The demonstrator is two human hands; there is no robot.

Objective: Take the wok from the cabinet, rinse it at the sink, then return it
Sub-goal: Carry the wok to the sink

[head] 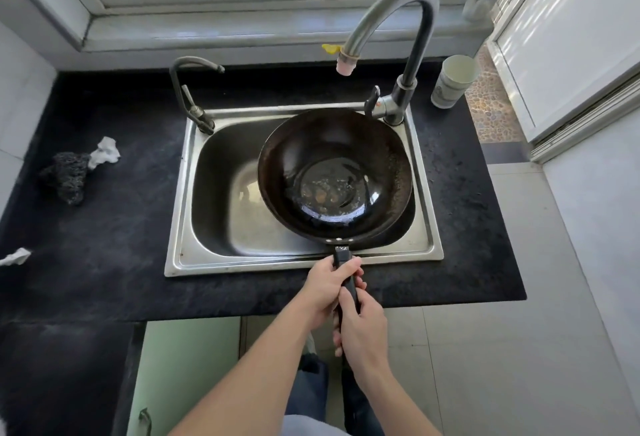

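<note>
1. The deep, round, dark metal wok (334,176) is held over the right half of the stainless steel sink (242,264), straight ahead of the grip, bowl up and roughly level. Whether its base touches the basin can't be told.
2. Grip state: both hands are wrapped round the long black handle (342,255). The left hand (327,285) is clamped on nearest the bowl, and the right hand (362,326) is closed on the handle just behind it, the two touching.
3. A shallow puddle with brownish bits seems to be sitting in the bottom, so the rinse is probably partway done. That's a guess only.
4. The tall curved grey faucet with the pink tip (346,65) is up ahead of the grip, beyond the wok's far rim. No stream can be seen coming out.
5. For a decent rinse, the water should be swirled slowly, then tipped out to the left of the grip, where the basin is open. Two hands on the handle is sensible, since the weight is all out front.
6. The far rim is close to the faucet lever (372,101), so it should be tilted gently and not bumped.
7. If the bits won't shift, a black scouring pad (65,176) is lying well left of the grip on the black stone counter (121,227).
8. A pale green cabinet door (187,366) is seen below and left of the grip, presumably where the wok gets returned. It should be drained first.
</note>
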